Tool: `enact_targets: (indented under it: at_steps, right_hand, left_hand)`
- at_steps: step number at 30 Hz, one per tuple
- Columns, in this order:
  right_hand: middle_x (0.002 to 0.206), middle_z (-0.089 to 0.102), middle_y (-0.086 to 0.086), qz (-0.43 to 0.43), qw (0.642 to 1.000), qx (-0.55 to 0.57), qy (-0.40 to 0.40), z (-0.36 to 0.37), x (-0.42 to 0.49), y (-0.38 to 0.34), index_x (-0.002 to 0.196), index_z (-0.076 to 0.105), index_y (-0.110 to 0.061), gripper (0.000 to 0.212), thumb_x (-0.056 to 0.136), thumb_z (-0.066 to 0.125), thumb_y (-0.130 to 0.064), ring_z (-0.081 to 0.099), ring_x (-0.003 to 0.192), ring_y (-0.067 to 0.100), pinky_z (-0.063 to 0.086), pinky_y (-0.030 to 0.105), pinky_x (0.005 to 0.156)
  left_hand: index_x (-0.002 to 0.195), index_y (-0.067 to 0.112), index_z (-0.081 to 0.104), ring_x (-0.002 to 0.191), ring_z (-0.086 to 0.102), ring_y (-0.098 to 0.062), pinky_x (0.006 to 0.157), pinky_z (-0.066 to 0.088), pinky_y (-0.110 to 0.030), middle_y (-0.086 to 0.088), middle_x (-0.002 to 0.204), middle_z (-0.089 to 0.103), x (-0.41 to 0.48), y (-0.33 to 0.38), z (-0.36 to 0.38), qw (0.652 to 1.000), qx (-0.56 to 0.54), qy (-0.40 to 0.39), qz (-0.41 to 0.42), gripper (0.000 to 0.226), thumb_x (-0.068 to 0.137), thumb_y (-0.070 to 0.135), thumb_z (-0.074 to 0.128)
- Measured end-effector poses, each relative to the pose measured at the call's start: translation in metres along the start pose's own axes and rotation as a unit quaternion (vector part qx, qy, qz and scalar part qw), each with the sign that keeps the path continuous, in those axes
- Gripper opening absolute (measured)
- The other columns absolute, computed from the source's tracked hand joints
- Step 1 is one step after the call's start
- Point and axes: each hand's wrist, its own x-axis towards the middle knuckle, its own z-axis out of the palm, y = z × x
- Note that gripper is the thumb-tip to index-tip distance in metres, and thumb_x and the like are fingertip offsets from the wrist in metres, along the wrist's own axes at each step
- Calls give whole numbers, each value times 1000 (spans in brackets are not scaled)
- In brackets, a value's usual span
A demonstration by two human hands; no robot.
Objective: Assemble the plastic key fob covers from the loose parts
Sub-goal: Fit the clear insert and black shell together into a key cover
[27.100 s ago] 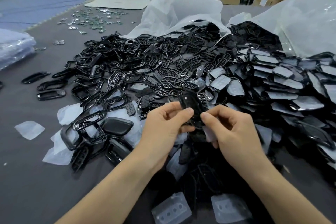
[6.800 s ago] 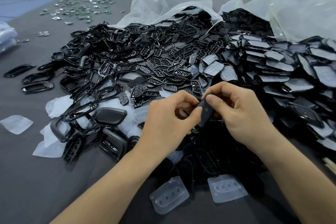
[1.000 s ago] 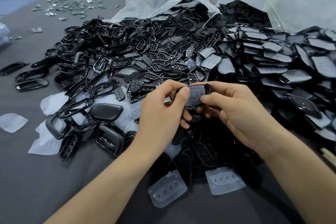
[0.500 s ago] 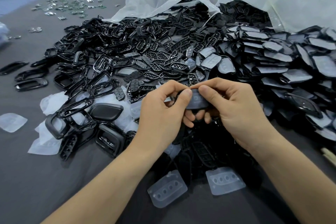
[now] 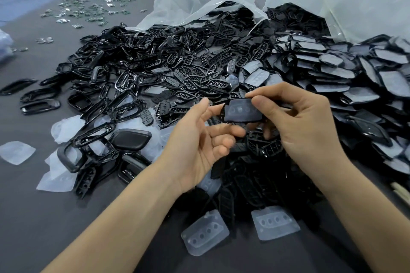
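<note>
Right grip (image 5: 308,131) pinches the cover (image 5: 243,111); left grip (image 5: 195,146) is loose and wide, holding nothing.
Cover is held up over the pile (image 5: 177,68) of black parts on the desk (image 5: 44,217), and a pale sheet with round bumps shows in its face. Thumb (image 5: 258,104) lies on its top right corner; the fingers behind it are hidden. Left fingertip (image 5: 205,101) is just beside its left edge; I cannot tell if it touches. Parts under both grips are too dark to tell apart. Far shiny bits (image 5: 88,11) are blurry; the stack (image 5: 355,86) at right is cut off.
</note>
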Motion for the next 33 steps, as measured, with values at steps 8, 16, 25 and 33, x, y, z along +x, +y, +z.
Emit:
enact_targets:
  at_steps: [8, 16, 25, 33]
  right_hand:
    - [83, 73, 0, -21, 997, 5, -71, -6, 4, -3, 81, 71, -11, 10, 77, 67, -19, 65, 75, 9, 51, 17, 72]
    - [84, 70, 8, 162, 965, 195, -60, -7, 6, 7, 89, 72, -9, 23, 66, 67, -10, 67, 80, 16, 56, 23, 68]
    - [81, 74, 9, 220, 944, 247, -10, -6, 8, 6, 85, 71, -1, 24, 63, 64, -3, 70, 70, 16, 57, 22, 59]
    - [81, 74, 10, 213, 949, 233, -2, -4, 6, 5, 77, 74, -4, 18, 61, 66, -4, 71, 72, 18, 57, 22, 59]
  left_hand:
    - [90, 7, 67, 59, 68, -11, 57, 54, -17, -6, 70, 72, 3, -2, -3, 979, 100, 13, 180, 21, 97, 4, 47]
    - [105, 23, 63, 76, 73, -12, 66, 57, -22, 0, 78, 75, 0, -2, -5, 922, 234, 39, 306, 24, 91, 4, 57]
    - [105, 12, 63, 78, 72, -12, 70, 56, -19, -4, 79, 75, 7, -3, -8, 969, 81, 41, 232, 25, 88, -5, 56]
    - [103, 16, 65, 79, 71, -10, 68, 55, -18, -1, 78, 75, 7, -1, -8, 972, 60, 62, 219, 36, 68, 9, 68]
